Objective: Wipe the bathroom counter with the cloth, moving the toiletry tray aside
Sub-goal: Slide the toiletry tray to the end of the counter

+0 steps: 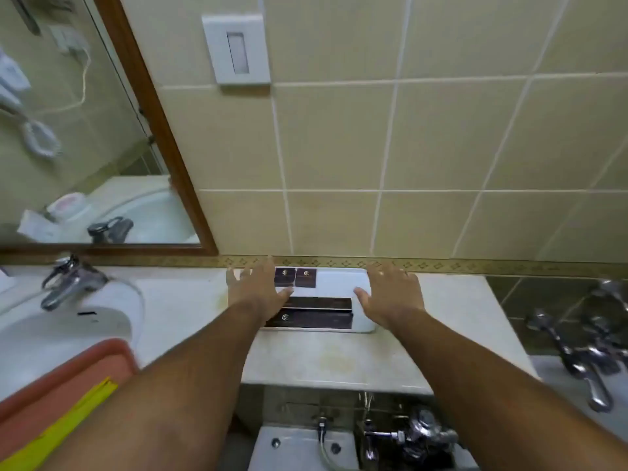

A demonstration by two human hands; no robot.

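A white toiletry tray (pixel 334 278) lies on the beige counter (pixel 326 360) against the tiled back wall. It holds two small dark packets (pixel 295 277) at the back and two long dark boxes (pixel 317 316) at the front. My left hand (pixel 256 288) is spread over the tray's left end. My right hand (pixel 392 295) is spread over its right end. Fingers of both hands are apart and point toward the wall; neither hand has closed around anything. Something yellow, probably the cloth (pixel 76 421), lies in an orange basin (pixel 64 379) at the lower left.
A white sink (pixel 44 329) with a chrome faucet (pixel 66 283) sits left of the tray, under a wood-framed mirror (pixel 85 130). Chrome taps (pixel 577 348) stand past the counter's right end. Pipes and a flush valve (pixel 419 433) are below the front edge.
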